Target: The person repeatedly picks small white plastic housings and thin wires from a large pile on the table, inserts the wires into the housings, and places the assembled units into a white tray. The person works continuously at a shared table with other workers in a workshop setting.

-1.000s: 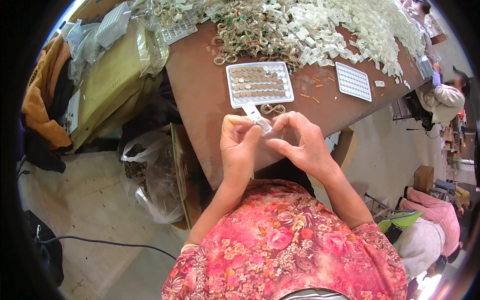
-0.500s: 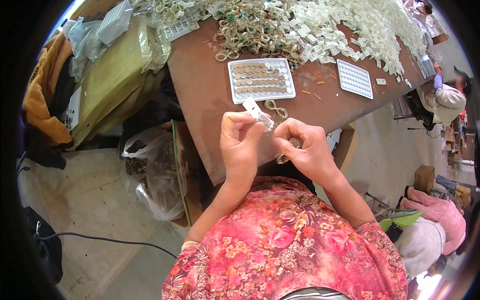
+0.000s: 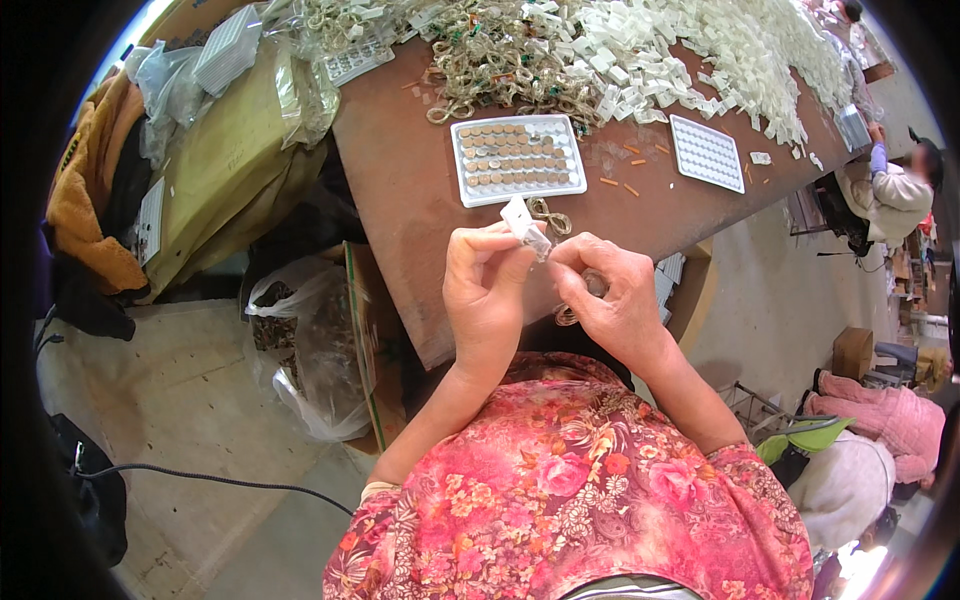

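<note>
My left hand [image 3: 487, 275] pinches a small white plastic case [image 3: 520, 220] between thumb and fingertips, held tilted over the table's near edge. Close beside its lower end are the thumb and index finger of my right hand [image 3: 615, 295]. A round silvery disc [image 3: 596, 284], like a button cell, shows in the curl of my right fingers. Below that hand hangs a small coil of thin wire [image 3: 566, 316]; what holds it is hidden. Another wire coil [image 3: 550, 217] lies behind the case. Just beyond, a white tray [image 3: 470, 199] holds rows of round button cells [image 3: 512, 155].
Heaps of coiled wire strings [image 3: 500, 60] and white plastic cases [image 3: 690, 70] cover the table's far side. A second white tray [image 3: 708, 153] stands right, near small orange strips [image 3: 631, 190]. Left below are a plastic bag [image 3: 315, 350] and carton [image 3: 365, 350]. Other people sit at right.
The white case has turned more upright in my left hand and moved slightly right. My right fingers have shifted, so the disc shows more clearly. A person in pink has moved at right.
</note>
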`<state>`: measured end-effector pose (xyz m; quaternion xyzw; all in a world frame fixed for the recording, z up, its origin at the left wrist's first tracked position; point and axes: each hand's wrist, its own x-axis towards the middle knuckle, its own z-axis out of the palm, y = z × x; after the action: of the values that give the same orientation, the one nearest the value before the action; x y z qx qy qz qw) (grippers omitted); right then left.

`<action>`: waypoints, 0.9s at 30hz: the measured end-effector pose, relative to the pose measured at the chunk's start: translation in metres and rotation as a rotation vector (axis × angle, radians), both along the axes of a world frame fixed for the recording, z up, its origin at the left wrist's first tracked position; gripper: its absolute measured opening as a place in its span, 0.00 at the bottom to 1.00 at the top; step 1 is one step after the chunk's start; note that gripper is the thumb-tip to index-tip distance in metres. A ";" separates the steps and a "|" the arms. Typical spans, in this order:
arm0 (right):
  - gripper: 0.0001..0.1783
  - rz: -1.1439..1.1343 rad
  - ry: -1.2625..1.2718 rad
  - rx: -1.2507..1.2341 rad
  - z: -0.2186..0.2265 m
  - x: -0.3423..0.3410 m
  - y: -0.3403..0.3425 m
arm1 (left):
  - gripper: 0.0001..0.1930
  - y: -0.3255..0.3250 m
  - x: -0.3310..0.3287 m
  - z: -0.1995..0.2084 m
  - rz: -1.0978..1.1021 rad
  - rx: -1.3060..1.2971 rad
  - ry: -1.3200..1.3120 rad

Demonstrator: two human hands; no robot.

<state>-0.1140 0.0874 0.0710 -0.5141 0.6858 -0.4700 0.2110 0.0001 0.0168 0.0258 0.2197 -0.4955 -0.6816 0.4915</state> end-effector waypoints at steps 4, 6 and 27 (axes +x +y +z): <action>0.05 -0.011 0.019 -0.015 -0.001 0.002 0.001 | 0.07 0.000 0.001 0.002 -0.017 0.031 0.014; 0.06 -0.041 0.018 -0.006 -0.003 0.005 0.000 | 0.07 0.000 0.001 0.004 -0.043 0.074 0.018; 0.08 -0.092 0.190 -0.141 -0.023 0.010 0.000 | 0.09 -0.006 0.001 0.006 -0.165 0.540 0.087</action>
<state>-0.1042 0.0878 0.0480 -0.5378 0.6909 -0.4753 0.0866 0.0007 0.0103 0.0318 0.2722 -0.2905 -0.8355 0.3788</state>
